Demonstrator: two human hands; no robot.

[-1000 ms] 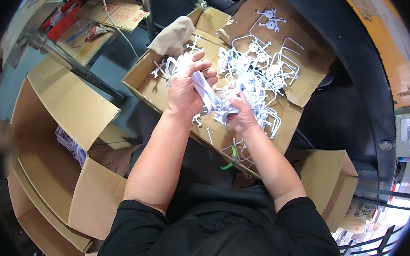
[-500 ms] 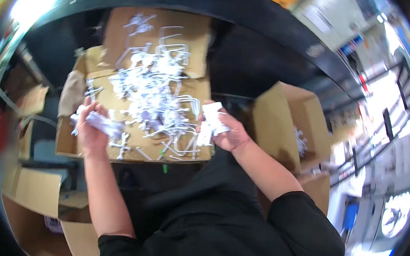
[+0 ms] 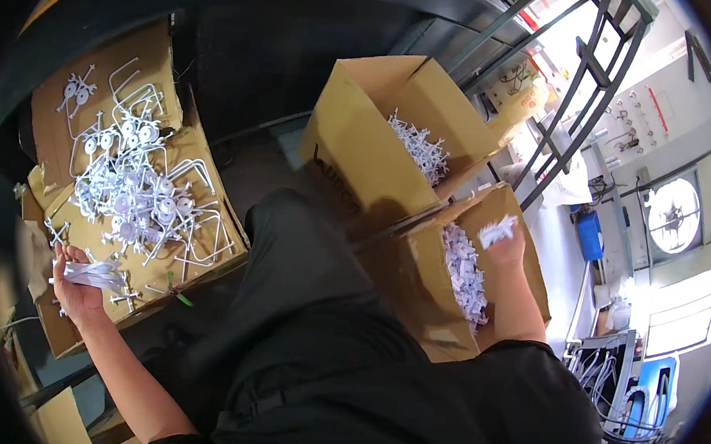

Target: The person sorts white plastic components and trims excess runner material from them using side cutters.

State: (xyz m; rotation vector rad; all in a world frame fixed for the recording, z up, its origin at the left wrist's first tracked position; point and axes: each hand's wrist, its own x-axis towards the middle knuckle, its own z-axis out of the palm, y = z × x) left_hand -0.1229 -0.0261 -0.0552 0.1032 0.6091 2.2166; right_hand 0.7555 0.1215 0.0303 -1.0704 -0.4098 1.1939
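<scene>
My left hand (image 3: 81, 297) is closed around a bundle of long white plastic pieces (image 3: 98, 276), over the near left edge of an open cardboard box (image 3: 50, 110). A tangled heap of white plastic moulded parts (image 3: 130, 202), with round discs and bent frames, lies in that box. Far to the right, my right hand (image 3: 509, 248) grips several small white plastic pieces (image 3: 497, 230). It is above another cardboard box (image 3: 417, 288), which holds a pile of similar small white pieces (image 3: 463, 271). The exact shape of the held pieces is hard to make out.
A taller cardboard box (image 3: 356, 152) with thin branched white plastic scraps (image 3: 420, 148) stands beyond the right box. A green-handled tool (image 3: 181, 296) lies at the left box's near edge. Dark metal bars (image 3: 583, 98) rise behind the boxes.
The view has swung to the right. My right hand has gone from beside the heap to above the right-hand box, still holding white pieces. My left hand keeps its bundle near the left box.
</scene>
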